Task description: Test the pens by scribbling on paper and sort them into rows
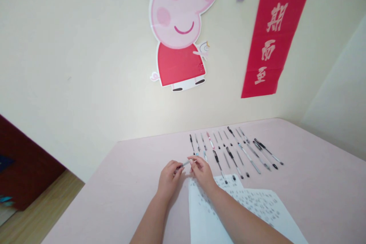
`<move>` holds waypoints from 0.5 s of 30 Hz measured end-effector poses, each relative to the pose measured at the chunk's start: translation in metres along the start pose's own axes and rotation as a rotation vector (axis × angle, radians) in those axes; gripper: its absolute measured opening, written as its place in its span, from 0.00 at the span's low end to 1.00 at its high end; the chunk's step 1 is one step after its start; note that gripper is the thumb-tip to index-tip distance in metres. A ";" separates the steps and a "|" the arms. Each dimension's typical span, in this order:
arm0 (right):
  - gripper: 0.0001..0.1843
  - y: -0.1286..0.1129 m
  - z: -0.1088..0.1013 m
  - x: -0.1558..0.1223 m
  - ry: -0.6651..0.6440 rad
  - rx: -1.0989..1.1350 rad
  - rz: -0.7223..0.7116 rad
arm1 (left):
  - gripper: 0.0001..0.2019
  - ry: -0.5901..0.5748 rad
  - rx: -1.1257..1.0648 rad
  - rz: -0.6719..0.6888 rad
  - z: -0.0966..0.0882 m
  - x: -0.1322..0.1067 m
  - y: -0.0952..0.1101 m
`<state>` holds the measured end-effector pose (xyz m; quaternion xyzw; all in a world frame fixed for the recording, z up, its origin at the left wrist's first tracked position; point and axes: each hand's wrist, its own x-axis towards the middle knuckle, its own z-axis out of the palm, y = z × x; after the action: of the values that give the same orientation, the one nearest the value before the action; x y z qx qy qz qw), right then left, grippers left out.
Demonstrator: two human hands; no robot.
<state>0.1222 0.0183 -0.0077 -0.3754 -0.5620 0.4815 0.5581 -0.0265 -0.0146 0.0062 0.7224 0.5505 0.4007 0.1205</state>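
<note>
My left hand [169, 177] and my right hand [201, 170] meet over the pink table [128, 183], fingers pinched. Between them they hold a thin clear pen part [186, 163], each hand gripping one end. Just beyond the hands lies a row of several pens and pen parts [234, 148], laid side by side. Under my right forearm sits a white sheet covered in handwriting [251, 206].
The table stands against a cream wall carrying a cartoon pig sticker [181, 30] and a red banner with characters [274, 30]. To the left the table edge drops to a wooden floor [37, 213] beside a dark red cabinet [23, 160].
</note>
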 end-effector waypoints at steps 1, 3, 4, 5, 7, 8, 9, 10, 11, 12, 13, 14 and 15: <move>0.17 0.000 0.000 0.000 0.003 -0.003 -0.004 | 0.08 -0.001 0.000 0.002 0.000 0.000 0.000; 0.16 0.000 0.000 0.001 0.020 -0.001 -0.005 | 0.08 -0.002 0.000 0.004 0.000 0.000 -0.001; 0.16 0.000 0.000 0.001 0.032 0.000 -0.001 | 0.08 -0.002 0.001 0.005 0.000 0.000 -0.001; 0.17 0.000 0.000 0.001 0.042 -0.001 0.004 | 0.08 -0.002 0.000 0.004 0.000 0.000 -0.001; 0.17 -0.001 0.000 0.001 0.047 0.001 0.017 | 0.09 0.000 -0.003 0.002 0.000 0.000 0.000; 0.17 -0.002 0.000 0.001 0.042 0.009 0.024 | 0.09 0.001 -0.006 0.000 0.000 0.000 0.000; 0.17 -0.003 0.000 0.001 0.032 0.022 0.030 | 0.09 0.001 -0.009 -0.001 0.000 0.000 0.000; 0.18 -0.004 0.000 0.000 0.021 0.039 0.033 | 0.09 0.002 -0.010 -0.002 0.000 0.000 0.001; 0.19 -0.005 0.000 0.000 0.008 0.055 0.033 | 0.09 0.003 -0.009 -0.003 0.000 0.001 0.001; 0.20 -0.006 0.001 0.000 -0.004 0.065 0.030 | 0.09 0.005 -0.008 -0.003 0.000 0.001 0.001; 0.20 -0.007 0.001 0.000 -0.013 0.065 0.027 | 0.09 0.006 -0.006 -0.002 0.000 0.001 0.001; 0.19 -0.007 0.001 0.000 -0.016 0.057 0.022 | 0.08 0.008 -0.004 -0.001 0.000 0.001 0.002; 0.19 -0.007 0.001 0.000 -0.013 0.044 0.019 | 0.08 0.008 -0.003 0.001 0.000 0.001 0.002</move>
<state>0.1224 0.0163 -0.0007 -0.3651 -0.5515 0.5014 0.5578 -0.0252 -0.0144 0.0080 0.7210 0.5499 0.4044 0.1193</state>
